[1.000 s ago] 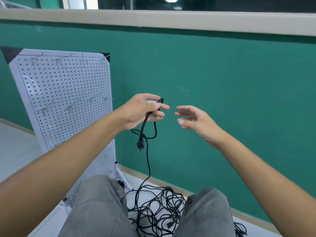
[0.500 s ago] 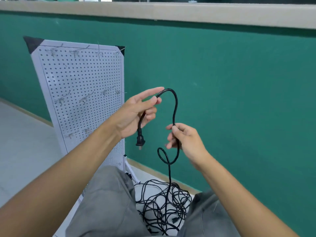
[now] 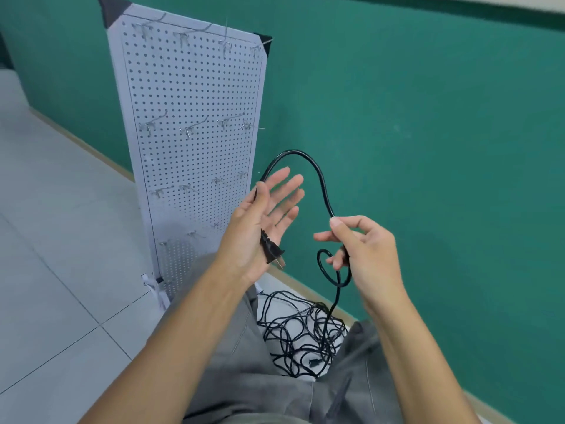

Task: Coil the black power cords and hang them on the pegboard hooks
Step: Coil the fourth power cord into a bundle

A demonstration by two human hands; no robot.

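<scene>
A black power cord [image 3: 318, 175] arches between my two hands. My left hand [image 3: 263, 221] has its fingers spread straight, and its thumb clamps the cord against the palm. The plug [image 3: 273, 253] sticks out below the heel of that hand. To the right, my right hand [image 3: 363, 249] pinches the same cord between thumb and fingers. A small loop [image 3: 328, 270] hangs under it, and from there the cord drops into a tangled pile of black cords [image 3: 302, 335] on the floor between my knees. The white pegboard [image 3: 195, 96] with several metal hooks [image 3: 191, 130] stands to the left.
The pegboard leans against a green wall [image 3: 428, 133], just beyond my left hand. Pale floor tiles [image 3: 61, 240] spread out to the left. My grey trouser legs [image 3: 232, 347] flank the cord pile.
My left hand has straightened its fingers and now keeps the cord under the thumb alone. The right hand still holds the cord beside it. The view has tilted down and to the right.
</scene>
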